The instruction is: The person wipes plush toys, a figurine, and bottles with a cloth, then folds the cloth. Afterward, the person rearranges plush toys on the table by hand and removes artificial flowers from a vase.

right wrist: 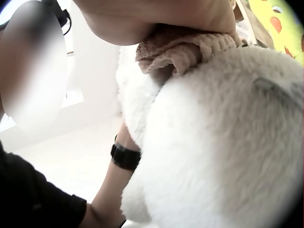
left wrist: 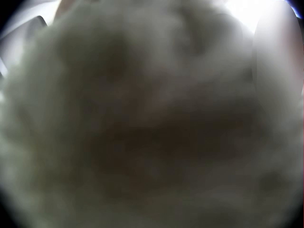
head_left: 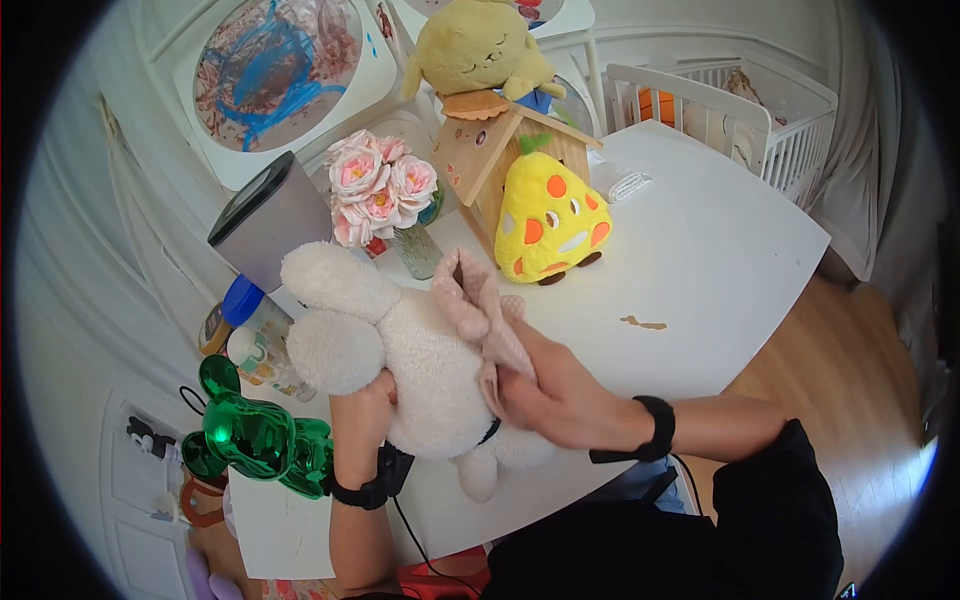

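A white plush toy (head_left: 435, 370) lies tilted above the white table (head_left: 700, 230), its round head parts toward the left. The left hand (head_left: 365, 410) grips the plush from below, its fingertips hidden in or behind the fur. At the toy's far side the right hand (head_left: 550, 385) pinches a pink cloth garment (head_left: 470, 300), which is bunched against the body. In the right wrist view the ribbed pink cloth (right wrist: 185, 52) is gathered under the right hand (right wrist: 161, 16), next to white fur (right wrist: 213, 142). Blurred fur (left wrist: 142, 118) fills the left wrist view.
Behind the plush stand pink flowers (head_left: 380, 190) in a glass vase, a wooden house (head_left: 480, 150) and a yellow plush (head_left: 550, 220). A shiny green bear figure (head_left: 250, 435), a blue-lidded container (head_left: 241, 300) and a grey box (head_left: 270, 220) are on the left.
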Available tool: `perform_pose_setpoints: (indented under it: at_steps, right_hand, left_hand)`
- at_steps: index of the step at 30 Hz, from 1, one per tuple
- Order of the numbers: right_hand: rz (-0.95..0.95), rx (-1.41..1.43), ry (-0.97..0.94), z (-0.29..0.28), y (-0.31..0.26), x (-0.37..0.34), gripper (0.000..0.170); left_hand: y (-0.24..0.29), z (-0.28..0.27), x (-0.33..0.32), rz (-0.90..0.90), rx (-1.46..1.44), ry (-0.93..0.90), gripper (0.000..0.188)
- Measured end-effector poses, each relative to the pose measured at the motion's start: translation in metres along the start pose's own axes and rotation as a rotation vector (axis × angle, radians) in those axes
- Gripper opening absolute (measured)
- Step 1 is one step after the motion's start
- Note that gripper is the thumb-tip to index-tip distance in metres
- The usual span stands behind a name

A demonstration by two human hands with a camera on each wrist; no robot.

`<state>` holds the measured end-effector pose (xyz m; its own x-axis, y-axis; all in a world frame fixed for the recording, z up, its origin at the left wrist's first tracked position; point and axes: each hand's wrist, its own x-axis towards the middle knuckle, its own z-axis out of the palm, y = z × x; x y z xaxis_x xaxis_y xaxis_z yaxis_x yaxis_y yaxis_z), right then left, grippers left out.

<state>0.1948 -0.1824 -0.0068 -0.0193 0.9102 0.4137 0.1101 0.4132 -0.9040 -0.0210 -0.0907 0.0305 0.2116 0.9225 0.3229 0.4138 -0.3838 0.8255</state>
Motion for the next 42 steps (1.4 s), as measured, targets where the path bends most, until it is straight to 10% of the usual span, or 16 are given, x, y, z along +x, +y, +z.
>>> perform_pose_setpoints:
  at_steps: [3,5,11,15,18,20,24,26,27,29,33,36,38,41,42]
  right_hand:
    - [-0.164,-0.252,-0.003,0.015,-0.015,-0.028,0.071]
    - [-0.233,-0.437,-0.050,0.023,-0.022,-0.045,0.084]
    - [-0.283,-0.574,-0.064,0.046,-0.022,-0.057,0.088]
    - [-0.330,-0.594,0.018,0.038,-0.030,-0.021,0.086]
    - [-0.363,-0.477,0.082,0.025,-0.036,0.015,0.077]
    - [-0.199,-0.018,0.080,0.018,-0.041,0.039,0.056]
    - [0.112,0.042,-0.046,-0.013,-0.051,0.090,0.042]
    - [-0.032,-0.538,-0.345,-0.025,-0.027,0.111,0.037]
    - [-0.031,-0.539,-0.347,-0.024,-0.019,0.113,0.037]
    - [0.605,0.401,-0.322,-0.019,-0.005,0.119,0.039]
    - [0.672,0.610,-0.288,-0.016,0.025,0.111,0.038]
    - [0.615,0.402,-0.195,-0.028,0.026,0.092,0.036]
    - [0.317,0.053,-0.132,-0.032,0.002,0.071,0.036]
    - [-0.142,0.281,-0.125,-0.012,-0.017,0.036,0.053]
    - [-0.370,-0.264,-0.261,-0.021,-0.022,0.033,0.070]
  left_hand:
    - [-0.010,0.003,0.005,-0.053,-0.102,0.035,0.007]
    - [-0.034,-0.004,0.009,0.511,0.450,0.019,0.006]
    - [-0.027,-0.006,0.006,0.577,0.420,0.009,0.007]
    - [-0.011,0.010,0.003,0.290,-0.152,0.276,0.003]
    - [0.013,-0.010,-0.009,0.076,-0.020,0.018,0.015]
    - [-0.011,-0.021,-0.006,0.084,0.132,-0.195,0.042]
    - [-0.028,-0.020,-0.011,0.122,0.126,-0.151,0.062]
    - [-0.064,-0.030,-0.008,0.662,0.508,-0.098,0.011]
    - [-0.071,-0.030,-0.007,0.659,0.506,-0.098,0.011]
    - [-0.075,-0.029,-0.007,0.563,0.414,-0.147,0.009]
    - [-0.005,-0.004,-0.011,0.422,0.257,-0.113,0.009]
    - [0.001,-0.001,-0.010,0.193,0.177,-0.083,0.011]
    - [0.004,-0.001,-0.010,0.180,0.195,-0.065,0.009]
    - [0.002,0.000,0.002,0.017,0.078,-0.051,0.008]
    - [-0.006,0.004,0.007,0.001,0.072,-0.045,0.008]
